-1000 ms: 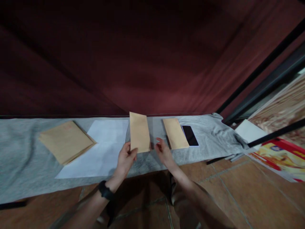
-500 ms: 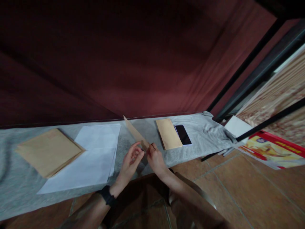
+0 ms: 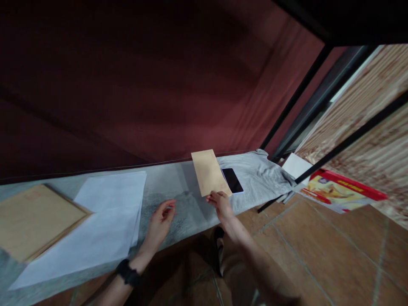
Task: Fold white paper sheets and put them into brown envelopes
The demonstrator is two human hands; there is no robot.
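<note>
My right hand (image 3: 220, 205) pinches the near edge of a brown paper envelope (image 3: 210, 172), which is face up above the right part of the grey cloth. Any other envelope beneath it is hidden. Touching nothing, my left hand (image 3: 162, 221) hovers over the cloth with its fingers loosely curled and apart; a black watch is on that wrist. A dark-screened phone (image 3: 232, 180) lies just right of the envelope. To the left, a stack of brown envelopes (image 3: 40, 219) overlaps large white paper sheets (image 3: 111, 212).
The grey cloth (image 3: 181, 182) covers a long narrow surface against a dark red curtain (image 3: 143, 93). Black metal bars (image 3: 298, 95) rise at the right. A red and yellow box (image 3: 341, 191) is near the tiled floor (image 3: 287, 246).
My right hand has moved right with the envelope, from in front of my left hand to over the envelopes beside the phone. My left hand has drawn away leftward. The view has shifted right.
</note>
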